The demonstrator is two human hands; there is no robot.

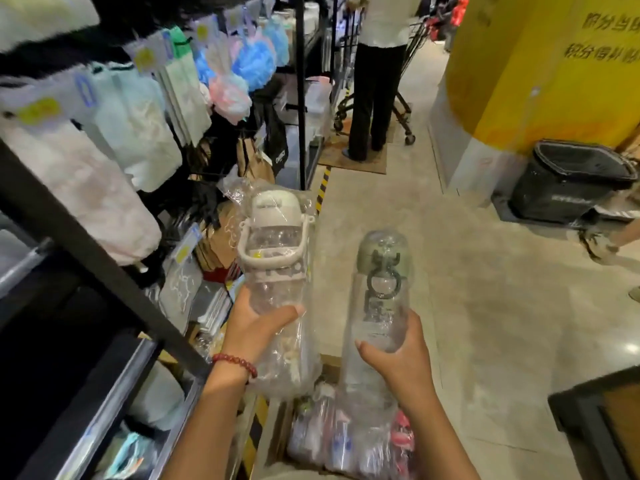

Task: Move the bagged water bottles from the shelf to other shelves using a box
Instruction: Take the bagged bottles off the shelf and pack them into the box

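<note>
At the person's feet a box point(277, 441) on the floor holds several more bagged bottles, too jumbled to count. Above it are two clear bottles in plastic bags: the left hand point(254, 329) grips the cream-lidded bottle point(275, 252), the right hand point(398, 355) grips the grey-lidded bottle point(381, 289). Both stand upright beside the shelf point(93, 261); farther off, one person point(377, 74) stands at a cart.

Even indoor light; glare on the floor point(631, 348) at four o'clock; soft blur throughout, edges bowed by wide-angle distortion.
</note>
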